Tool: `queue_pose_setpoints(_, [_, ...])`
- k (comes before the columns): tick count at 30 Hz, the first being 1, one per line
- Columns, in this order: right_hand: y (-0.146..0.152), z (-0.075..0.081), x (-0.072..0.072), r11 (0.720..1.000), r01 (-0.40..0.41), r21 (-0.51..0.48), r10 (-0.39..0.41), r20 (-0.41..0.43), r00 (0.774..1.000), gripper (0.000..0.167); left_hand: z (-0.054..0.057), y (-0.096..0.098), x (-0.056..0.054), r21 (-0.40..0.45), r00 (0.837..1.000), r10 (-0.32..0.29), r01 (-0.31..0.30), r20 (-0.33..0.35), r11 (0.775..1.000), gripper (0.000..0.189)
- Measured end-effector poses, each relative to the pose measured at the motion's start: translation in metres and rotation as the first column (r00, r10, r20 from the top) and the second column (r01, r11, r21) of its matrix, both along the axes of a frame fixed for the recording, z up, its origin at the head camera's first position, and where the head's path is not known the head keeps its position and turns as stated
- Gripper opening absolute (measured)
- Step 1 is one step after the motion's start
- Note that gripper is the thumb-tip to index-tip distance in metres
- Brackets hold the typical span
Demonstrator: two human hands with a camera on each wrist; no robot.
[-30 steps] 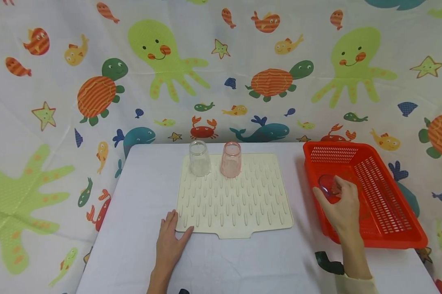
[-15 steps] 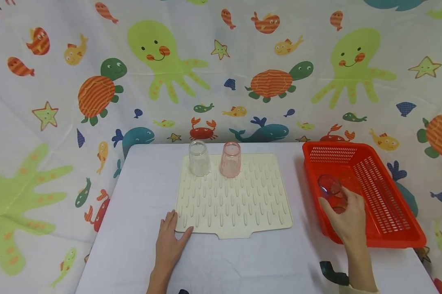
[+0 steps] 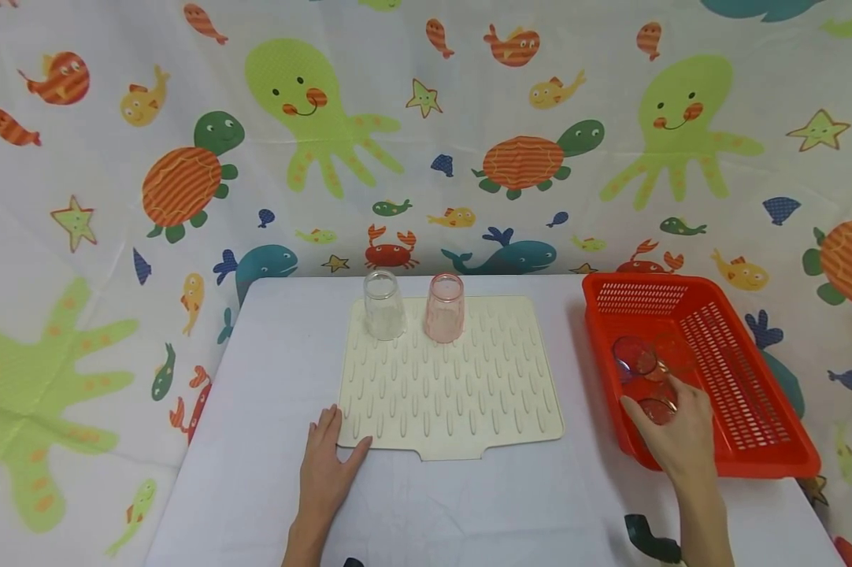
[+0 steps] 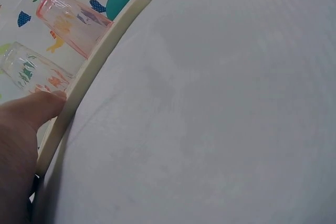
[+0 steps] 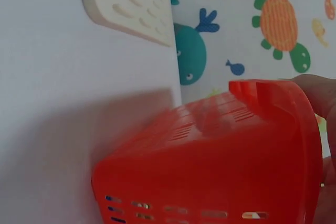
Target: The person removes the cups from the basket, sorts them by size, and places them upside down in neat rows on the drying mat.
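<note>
My right hand point(image 3: 681, 425) reaches into the red basket point(image 3: 759, 465), thumb and fingers spread about the rim of a clear drinking glass point(image 3: 657, 410). A purple-tinted glass point(image 3: 626, 364) stands just beyond the fingertips, beside a faint amber-looking glass point(image 3: 677, 352). In the right wrist view the basket wall hides most of the hand. My left hand point(image 3: 324, 465) rests at the near left corner of the cream draining mat point(image 3: 454, 409), thumb along its edge. Near the mat's back left, a clear glass point(image 3: 385, 311) and a pink glass point(image 3: 445, 311) stand upside down.
A white cloth covers the table point(image 3: 426, 512), and a sea-animal curtain point(image 3: 426, 157) hangs close behind it. The basket's slotted wall point(image 5: 210, 156) rises between the mat and my right hand. A dark strap point(image 3: 649, 539) shows beside my right forearm.
My right hand has moved from the purple-tinted glass toward me and slightly right, to the nearer glass. My left hand and the two glasses on the mat have stayed put.
</note>
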State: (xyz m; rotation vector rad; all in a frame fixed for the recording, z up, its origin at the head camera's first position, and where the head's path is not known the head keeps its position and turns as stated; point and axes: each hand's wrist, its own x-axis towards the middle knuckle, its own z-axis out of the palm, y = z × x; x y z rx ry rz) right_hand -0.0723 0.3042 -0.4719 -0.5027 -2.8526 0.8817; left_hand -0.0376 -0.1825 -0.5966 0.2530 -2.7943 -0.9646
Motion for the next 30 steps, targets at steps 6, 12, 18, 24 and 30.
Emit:
queue_pose_setpoints(6, [0.004, -0.003, 0.003, 1.000, -0.019, 0.011, 0.019, 0.030, 0.999, 0.095, -0.001, 0.000, 0.000, -0.001, 1.000, 0.005, -0.005, 0.005, 1.000, 0.083])
queue_pose_setpoints(12, [0.006, -0.002, 0.005, 0.999, -0.030, 0.020, 0.029, 0.061, 0.998, 0.096, 0.000, 0.001, 0.001, -0.002, 1.000, 0.009, -0.009, 0.008, 1.000, 0.083])
queue_pose_setpoints(18, [0.012, -0.001, 0.005, 1.000, 0.002, 0.025, -0.005, 0.114, 0.993, 0.094, 0.001, 0.001, 0.001, -0.002, 1.000, 0.005, -0.005, 0.009, 1.000, 0.083])
queue_pose_setpoints(24, [0.018, -0.001, 0.002, 0.998, -0.036, 0.048, 0.026, 0.197, 0.980, 0.093, 0.000, 0.001, 0.000, -0.010, 1.000, 0.008, -0.008, 0.005, 1.000, 0.083])
queue_pose_setpoints(30, [0.020, 0.001, 0.000, 0.997, -0.067, 0.051, 0.051, 0.260, 0.964, 0.094, 0.000, 0.001, 0.000, -0.011, 1.000, 0.012, -0.012, 0.008, 1.000, 0.083])
